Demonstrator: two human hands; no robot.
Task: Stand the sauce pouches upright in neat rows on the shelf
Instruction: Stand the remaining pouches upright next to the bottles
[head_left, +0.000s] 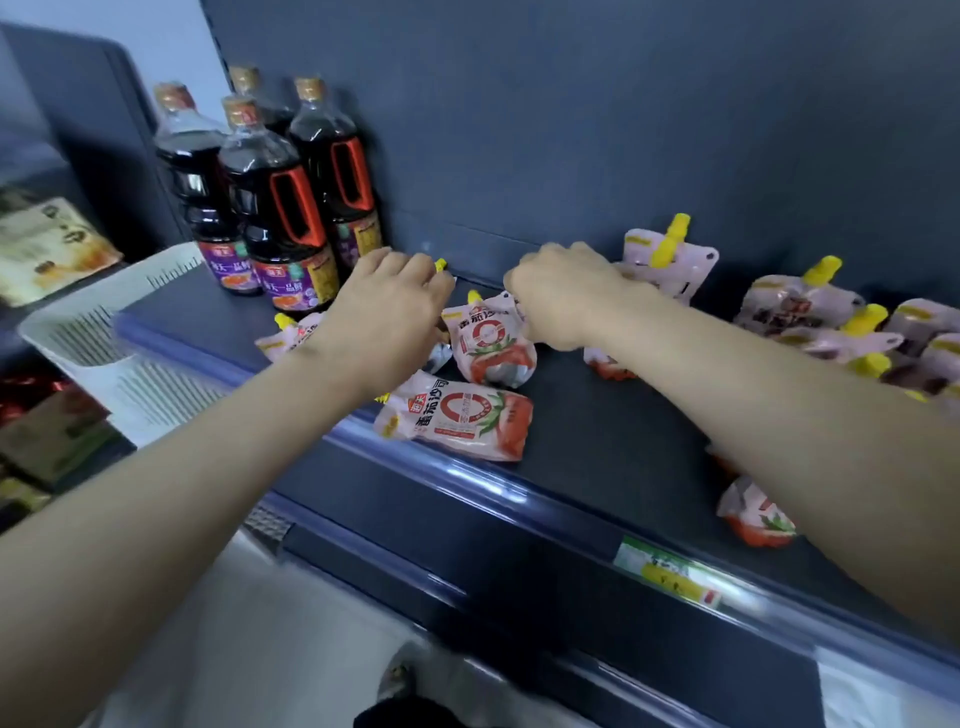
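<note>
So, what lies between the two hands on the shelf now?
In the head view, one tomato sauce pouch stands between the left hand and the right hand, its top corner reaching that right hand.

Left hand (395, 304) grips yellow-capped pouch (440, 265); right hand (561, 296) curled at upright pouch (491, 343) top; flat pouch (457, 423) at shelf (597, 415) edge.

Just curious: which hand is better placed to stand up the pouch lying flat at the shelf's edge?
Probably left: the left hand is nearer the flat pouch; the right hand touches the upright pouch.
</note>
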